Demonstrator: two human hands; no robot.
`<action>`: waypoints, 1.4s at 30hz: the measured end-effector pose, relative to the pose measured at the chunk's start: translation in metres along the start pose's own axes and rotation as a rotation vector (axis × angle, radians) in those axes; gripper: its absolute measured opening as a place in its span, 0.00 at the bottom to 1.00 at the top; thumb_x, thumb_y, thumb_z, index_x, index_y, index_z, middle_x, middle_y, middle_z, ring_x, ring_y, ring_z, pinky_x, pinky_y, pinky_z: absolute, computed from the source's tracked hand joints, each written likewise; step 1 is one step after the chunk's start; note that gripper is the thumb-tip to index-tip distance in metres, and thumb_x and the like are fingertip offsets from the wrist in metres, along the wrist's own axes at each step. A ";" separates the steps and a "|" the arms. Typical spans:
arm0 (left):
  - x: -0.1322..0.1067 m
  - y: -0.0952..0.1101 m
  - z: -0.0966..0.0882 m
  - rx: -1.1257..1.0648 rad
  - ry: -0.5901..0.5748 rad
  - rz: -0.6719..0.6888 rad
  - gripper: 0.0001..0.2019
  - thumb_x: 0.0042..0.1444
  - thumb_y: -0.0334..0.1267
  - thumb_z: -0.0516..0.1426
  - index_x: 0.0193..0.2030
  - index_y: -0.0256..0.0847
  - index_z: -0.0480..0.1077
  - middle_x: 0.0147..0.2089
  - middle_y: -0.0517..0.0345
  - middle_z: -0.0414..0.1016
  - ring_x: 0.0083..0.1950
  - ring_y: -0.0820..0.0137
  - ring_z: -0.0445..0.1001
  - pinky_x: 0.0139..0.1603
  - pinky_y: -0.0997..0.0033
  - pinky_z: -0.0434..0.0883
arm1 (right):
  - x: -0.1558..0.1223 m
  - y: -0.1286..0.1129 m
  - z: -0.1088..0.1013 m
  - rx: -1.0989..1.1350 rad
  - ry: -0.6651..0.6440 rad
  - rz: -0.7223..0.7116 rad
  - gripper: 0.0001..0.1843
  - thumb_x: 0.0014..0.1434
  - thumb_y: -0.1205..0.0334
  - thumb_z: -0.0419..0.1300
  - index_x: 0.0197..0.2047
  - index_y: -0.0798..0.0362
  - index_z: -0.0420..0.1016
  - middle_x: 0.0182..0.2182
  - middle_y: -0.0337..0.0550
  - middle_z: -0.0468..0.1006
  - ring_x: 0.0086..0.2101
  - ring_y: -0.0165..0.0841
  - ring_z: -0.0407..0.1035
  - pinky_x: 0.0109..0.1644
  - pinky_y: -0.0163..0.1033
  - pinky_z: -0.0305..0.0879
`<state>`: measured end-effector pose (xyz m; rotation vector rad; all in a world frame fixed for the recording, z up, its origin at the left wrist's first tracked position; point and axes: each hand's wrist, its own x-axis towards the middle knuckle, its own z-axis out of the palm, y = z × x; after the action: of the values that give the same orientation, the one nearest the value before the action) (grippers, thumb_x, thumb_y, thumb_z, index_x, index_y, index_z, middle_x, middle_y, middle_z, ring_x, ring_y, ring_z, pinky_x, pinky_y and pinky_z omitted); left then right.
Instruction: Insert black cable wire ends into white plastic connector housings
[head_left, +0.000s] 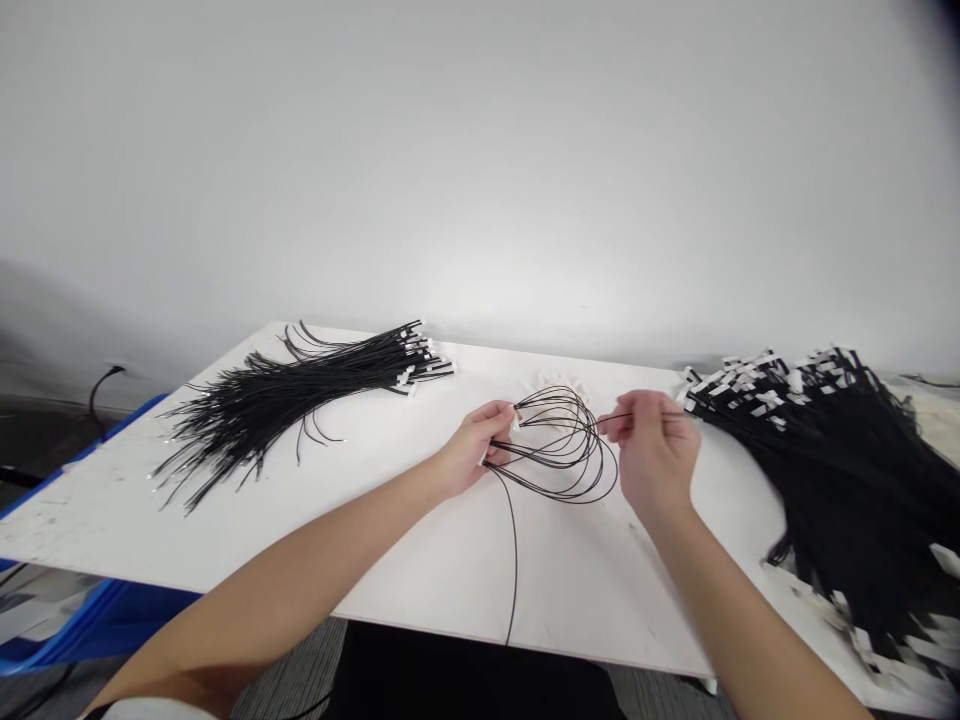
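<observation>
Two hands of mine are raised over the near middle of the white table, and between them hangs a looped bundle of thin black wires. My left hand is closed, its fingers pinching the bundle at its white connectors; from there the wires bow out to the right in round, open loops. One loose wire drops from below this grip and curves down to the table's front edge. My right hand, a little blurred, is curled at the far side of the loops, its fingers gripping a dark strand that crosses them nearly level. Just behind the loops, some small pale pieces lie on the table, too washed out for me to make out. Well to my left, a fanned pile of black wires rests with its white-tipped ends pointing right and its thin ends spread toward me. Near my right forearm sits a much bigger heap of black wires, with white ends along both its far and near sides. A plain pale wall rises behind the table, and a blue bin shows beneath its left side.
</observation>
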<state>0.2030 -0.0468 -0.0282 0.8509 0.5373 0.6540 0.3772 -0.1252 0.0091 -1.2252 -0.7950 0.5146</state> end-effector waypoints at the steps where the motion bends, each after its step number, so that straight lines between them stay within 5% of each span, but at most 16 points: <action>1: 0.000 0.000 0.000 0.000 0.000 -0.002 0.11 0.52 0.44 0.57 0.32 0.38 0.64 0.19 0.69 0.42 0.17 0.83 0.45 0.19 0.80 0.47 | 0.006 -0.001 -0.002 0.112 0.081 0.032 0.18 0.56 0.46 0.53 0.27 0.52 0.64 0.16 0.33 0.62 0.19 0.25 0.59 0.28 0.36 0.63; 5: -0.001 0.001 0.001 -0.007 0.010 -0.012 0.12 0.51 0.45 0.58 0.32 0.38 0.64 0.19 0.69 0.42 0.17 0.83 0.45 0.19 0.80 0.47 | 0.029 -0.005 -0.015 0.401 0.142 0.133 0.20 0.58 0.44 0.48 0.25 0.52 0.54 0.18 0.31 0.55 0.19 0.23 0.56 0.29 0.35 0.64; 9: -0.001 0.001 0.001 -0.007 0.017 -0.025 0.12 0.50 0.45 0.58 0.31 0.39 0.64 0.19 0.69 0.42 0.17 0.83 0.45 0.19 0.81 0.48 | 0.036 -0.016 -0.027 0.407 -0.099 0.249 0.22 0.56 0.43 0.50 0.25 0.51 0.49 0.17 0.29 0.46 0.15 0.22 0.44 0.16 0.29 0.47; 14: -0.001 0.001 0.000 0.008 0.012 -0.026 0.12 0.51 0.45 0.58 0.32 0.39 0.64 0.19 0.69 0.42 0.17 0.83 0.45 0.19 0.81 0.48 | 0.020 -0.024 -0.023 0.145 -0.557 0.477 0.16 0.56 0.42 0.50 0.33 0.47 0.57 0.14 0.27 0.42 0.15 0.23 0.33 0.15 0.30 0.35; 19: 0.000 0.000 0.000 0.019 0.008 -0.021 0.12 0.51 0.45 0.58 0.32 0.39 0.64 0.19 0.69 0.43 0.18 0.83 0.45 0.19 0.81 0.47 | 0.000 -0.015 -0.007 -0.385 -0.761 0.209 0.13 0.55 0.50 0.54 0.29 0.51 0.63 0.18 0.32 0.56 0.20 0.24 0.47 0.21 0.31 0.45; 25: -0.001 0.001 0.002 0.027 0.006 -0.028 0.12 0.49 0.46 0.59 0.32 0.38 0.65 0.18 0.69 0.42 0.17 0.83 0.45 0.19 0.81 0.48 | -0.010 -0.005 0.000 -0.623 -0.707 -0.033 0.13 0.57 0.51 0.51 0.28 0.50 0.65 0.17 0.34 0.58 0.20 0.26 0.49 0.24 0.33 0.49; 42: -0.001 0.001 0.002 0.020 -0.037 -0.032 0.11 0.51 0.43 0.58 0.31 0.38 0.64 0.18 0.69 0.43 0.18 0.82 0.46 0.19 0.80 0.46 | -0.008 -0.003 -0.001 -0.624 -0.710 -0.038 0.11 0.57 0.54 0.52 0.28 0.50 0.66 0.17 0.34 0.57 0.20 0.25 0.48 0.24 0.32 0.49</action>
<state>0.2026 -0.0479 -0.0259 0.8699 0.5236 0.6035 0.3726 -0.1330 0.0100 -1.6081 -1.6667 0.7122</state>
